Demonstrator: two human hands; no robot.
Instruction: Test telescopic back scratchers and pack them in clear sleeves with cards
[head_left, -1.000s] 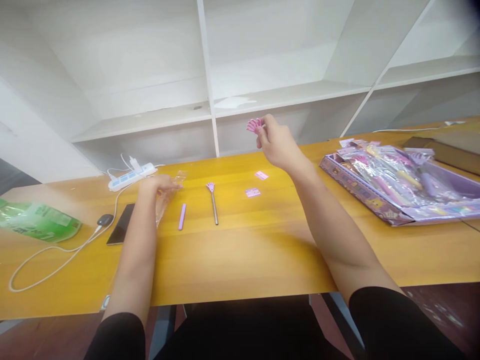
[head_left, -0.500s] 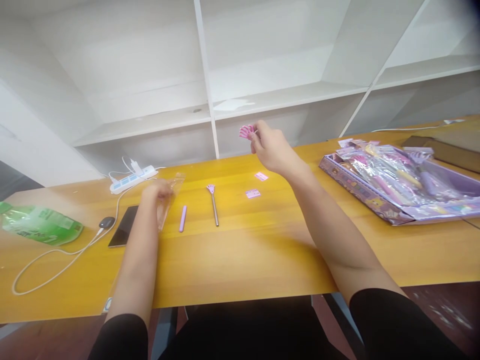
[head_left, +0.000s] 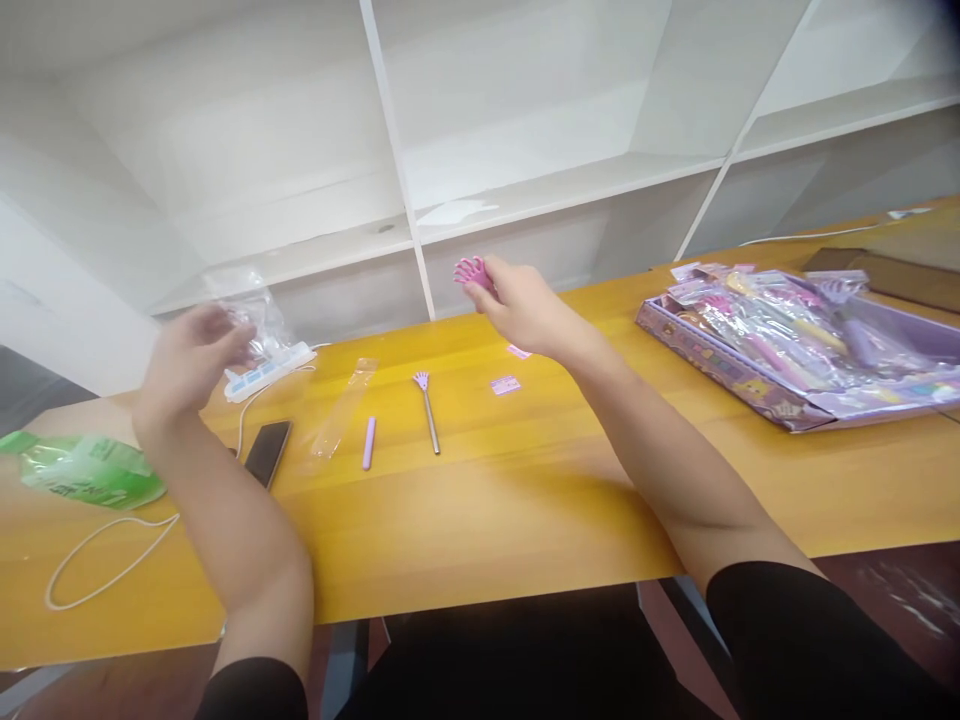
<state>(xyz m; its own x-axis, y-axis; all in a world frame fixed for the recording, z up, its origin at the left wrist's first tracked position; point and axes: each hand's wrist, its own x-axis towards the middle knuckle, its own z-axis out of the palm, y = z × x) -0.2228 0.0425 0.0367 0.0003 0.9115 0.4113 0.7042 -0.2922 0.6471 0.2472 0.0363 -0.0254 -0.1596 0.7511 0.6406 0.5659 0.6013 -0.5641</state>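
My right hand [head_left: 517, 305] is closed on a pink hand-shaped back scratcher head [head_left: 473, 273], raised above the far side of the table; anything behind the fingers is hidden. My left hand [head_left: 187, 355], smeared by motion, is up near the power strip with a crumpled clear plastic bag [head_left: 259, 312] at its fingers. On the table between my arms lie a back scratcher [head_left: 427, 412] with a pale purple hand and metal rod, and a separate purple handle [head_left: 369, 443]. To their left a clear plastic sleeve [head_left: 345, 410] lies flat.
Two pink cards [head_left: 505, 385] lie beyond the scratcher. On the right stands a purple display box [head_left: 750, 375] of bagged scratchers. At left are a power strip [head_left: 271, 370], phone [head_left: 268, 452], white cable [head_left: 112, 580] and green package [head_left: 86, 472]. White shelving [head_left: 540, 200] rises behind.
My left hand has lifted from the table up and to the left with crumpled plastic; one sleeve stays behind. My right hand has shifted slightly left, still holding the pink head.
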